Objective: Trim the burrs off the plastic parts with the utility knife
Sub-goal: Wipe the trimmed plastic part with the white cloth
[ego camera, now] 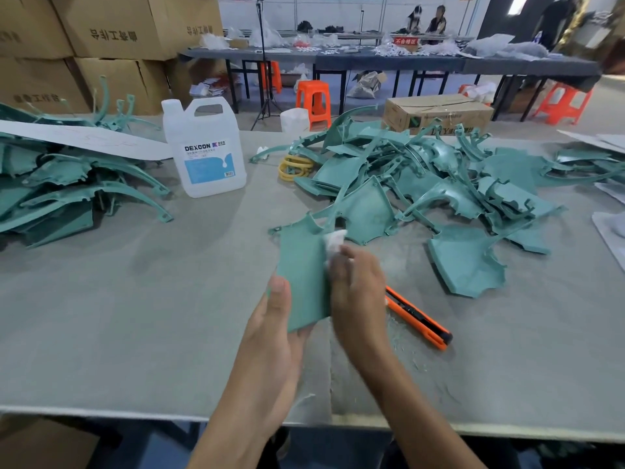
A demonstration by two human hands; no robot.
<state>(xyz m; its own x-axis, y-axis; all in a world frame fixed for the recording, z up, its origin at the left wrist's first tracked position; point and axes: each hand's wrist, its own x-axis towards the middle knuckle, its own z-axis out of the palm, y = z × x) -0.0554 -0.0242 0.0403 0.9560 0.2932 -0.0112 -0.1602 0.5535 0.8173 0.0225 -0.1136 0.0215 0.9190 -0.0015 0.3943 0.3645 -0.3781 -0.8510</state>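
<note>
Teal plastic part (302, 265) stands nearly upright just right of the frame's centre, raised off the grey table (135, 316), its long axis running from the lower centre up toward the notched end at the top, tipped slightly left. My left hand (274, 333) comes up from the bottom edge, forearm slanting up and right, and grips the part's lower end: the thumb lies flat on the face near the left edge and the fingers are curled behind it, out of sight. My right hand (355, 289) reaches in from the lower right, back of the hand toward the camera and blurred, its fingers bunched round a white cloth (334, 240) that sticks out above them and touches the part's right edge. The utility knife (417, 318) is in neither hand; it lies flat on the table just right of my right hand, its orange body running from upper left to lower right with the black end at the lower right, and its other end is hidden behind my hand. Pale shavings (402, 336) are scattered around it. A heap of teal parts (439, 184) fills the right centre of the frame, and another pile (50, 194) sits at the left edge. A white jug (204, 147) stands upper left of centre, with yellow rings (294, 167) beside the heap.
</note>
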